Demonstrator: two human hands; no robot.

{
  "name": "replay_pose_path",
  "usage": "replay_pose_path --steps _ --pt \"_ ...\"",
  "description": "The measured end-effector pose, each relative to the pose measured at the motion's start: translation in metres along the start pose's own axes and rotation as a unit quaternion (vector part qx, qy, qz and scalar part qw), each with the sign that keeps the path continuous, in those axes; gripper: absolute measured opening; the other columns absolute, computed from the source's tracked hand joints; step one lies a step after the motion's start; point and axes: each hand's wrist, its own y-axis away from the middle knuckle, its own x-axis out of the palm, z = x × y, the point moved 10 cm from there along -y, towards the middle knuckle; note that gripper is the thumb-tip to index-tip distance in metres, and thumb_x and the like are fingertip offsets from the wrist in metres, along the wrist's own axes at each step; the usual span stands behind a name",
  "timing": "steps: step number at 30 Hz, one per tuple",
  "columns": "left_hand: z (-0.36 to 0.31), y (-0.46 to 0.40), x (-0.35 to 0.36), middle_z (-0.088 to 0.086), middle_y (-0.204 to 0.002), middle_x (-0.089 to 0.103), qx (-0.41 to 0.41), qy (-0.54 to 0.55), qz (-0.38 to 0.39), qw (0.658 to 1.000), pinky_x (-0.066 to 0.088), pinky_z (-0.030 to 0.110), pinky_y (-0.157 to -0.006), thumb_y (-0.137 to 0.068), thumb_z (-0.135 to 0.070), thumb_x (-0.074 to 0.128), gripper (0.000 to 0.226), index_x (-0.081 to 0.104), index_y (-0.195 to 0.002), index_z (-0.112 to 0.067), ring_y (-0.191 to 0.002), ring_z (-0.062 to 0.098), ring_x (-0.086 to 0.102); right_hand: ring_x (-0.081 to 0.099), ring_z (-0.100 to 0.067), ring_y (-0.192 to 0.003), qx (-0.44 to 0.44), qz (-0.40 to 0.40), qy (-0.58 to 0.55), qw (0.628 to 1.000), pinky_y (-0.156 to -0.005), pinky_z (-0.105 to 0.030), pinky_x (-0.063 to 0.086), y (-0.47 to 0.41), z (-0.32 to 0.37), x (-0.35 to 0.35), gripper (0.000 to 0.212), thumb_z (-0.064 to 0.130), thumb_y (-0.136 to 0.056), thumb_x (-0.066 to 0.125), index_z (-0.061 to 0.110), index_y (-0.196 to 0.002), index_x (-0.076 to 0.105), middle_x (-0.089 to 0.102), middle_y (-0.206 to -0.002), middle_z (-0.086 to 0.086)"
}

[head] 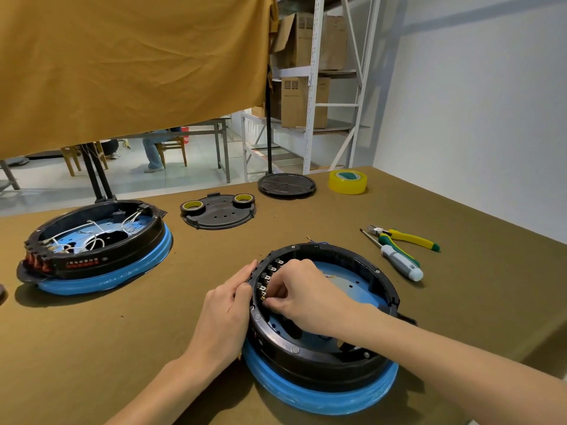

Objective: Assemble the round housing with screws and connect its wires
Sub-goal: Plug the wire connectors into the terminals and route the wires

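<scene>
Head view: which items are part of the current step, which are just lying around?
In use:
near housing, steadied by left hand
terminal row inside its rim, where right hand pinches something too small to make out

Lying about:
second housing with white wires
screwdriver
pliers
yellow tape roll
cover plate with two small tape rolls
round lid

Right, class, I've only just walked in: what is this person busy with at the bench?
A person is working on a round black housing. The left hand steadies its outer rim while the right hand reaches inside, fingers pinched at a row of terminals. A screwdriver and pliers lie unused alongside.
</scene>
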Motion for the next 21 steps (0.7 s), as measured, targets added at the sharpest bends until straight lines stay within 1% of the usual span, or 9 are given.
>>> replay_pose_path --steps 5,10,15,19,21 --pt "-0.0015 0.0019 0.0006 -0.006 -0.155 0.051 -0.003 -0.005 -0.006 1.0 0.035 0.035 -0.123 -0.094 -0.046 0.026 0.066 0.046 -0.152 -0.022 -0.143 0.002 0.044 0.07 -0.021 -0.079 0.023 0.006 0.006 1.0 -0.077 -0.041 0.061 -0.0003 -0.0016 0.0016 0.014 0.018 -0.095 0.07 0.01 -0.09 0.079 0.075 -0.083 -0.008" --pt "-0.002 0.0029 0.0016 -0.007 -0.157 0.048 -0.006 -0.005 -0.002 1.0 0.032 0.033 -0.124 -0.094 -0.047 0.025 0.067 0.044 -0.154 -0.022 -0.144 0.0 0.041 0.07 -0.023 -0.082 0.032 0.014 0.006 0.999 -0.079 -0.041 0.061 0.0001 -0.0003 0.002 0.013 0.017 -0.096 0.068 0.009 -0.094 0.078 0.075 -0.087 -0.01" --pt "-0.002 0.0026 0.0025 -0.008 -0.158 0.046 -0.012 -0.005 0.0 1.0 0.03 0.033 -0.125 -0.094 -0.048 0.023 0.067 0.042 -0.154 -0.024 -0.145 -0.001 0.04 0.071 -0.026 -0.085 0.045 0.02 0.017 0.999 -0.082 -0.045 0.06 -0.0014 -0.0012 0.0046 0.014 0.017 -0.097 0.067 0.008 -0.095 0.078 0.075 -0.09 -0.011" --pt "-0.0029 0.0028 0.0023 -0.008 -0.158 0.047 -0.011 -0.006 0.006 1.0 0.031 0.034 -0.125 -0.095 -0.049 0.025 0.065 0.042 -0.154 -0.025 -0.145 0.0 0.04 0.071 -0.021 -0.082 0.043 0.022 0.012 0.999 -0.08 -0.043 0.061 -0.0007 -0.0032 0.0043 0.013 0.019 -0.096 0.069 0.011 -0.093 0.079 0.075 -0.087 -0.007" --pt "-0.0031 0.0024 0.0016 -0.008 -0.156 0.049 -0.008 -0.009 0.006 1.0 0.033 0.033 -0.123 -0.103 -0.044 0.03 0.055 0.044 -0.153 -0.024 -0.143 0.001 0.042 0.069 -0.014 -0.082 0.04 0.028 -0.007 0.999 -0.08 -0.039 0.061 0.0013 -0.0055 0.0024 0.011 0.023 -0.094 0.072 0.014 -0.093 0.079 0.074 -0.087 -0.002"
